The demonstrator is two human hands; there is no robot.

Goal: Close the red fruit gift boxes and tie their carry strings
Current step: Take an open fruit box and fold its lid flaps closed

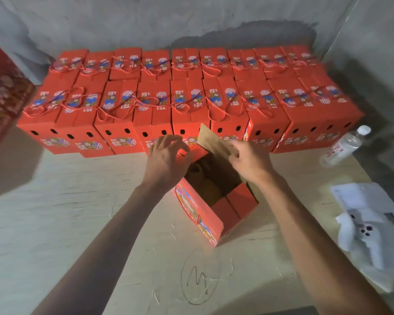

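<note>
An open red gift box (208, 218) stands on the table in front of me, with dark fruit dimly visible inside. Its near end flaps (234, 205) are folded inward. A red carry string (188, 211) hangs along its left side. My right hand (248, 160) pinches the far brown-lined flap (210, 139), which stands tilted up. My left hand (168, 158) hovers over the box's far left corner with fingers curled; whether it touches a flap I cannot tell. Behind, two rows of closed red boxes (191, 103) with tied strings fill the back of the table.
A clear water bottle (345, 146) lies at the right beside the box rows. White papers and a white plastic bag (371, 226) lie at the right edge. A stack of red cartons (2, 94) stands at the far left. The pale table (77, 212) bears a pen scribble near me.
</note>
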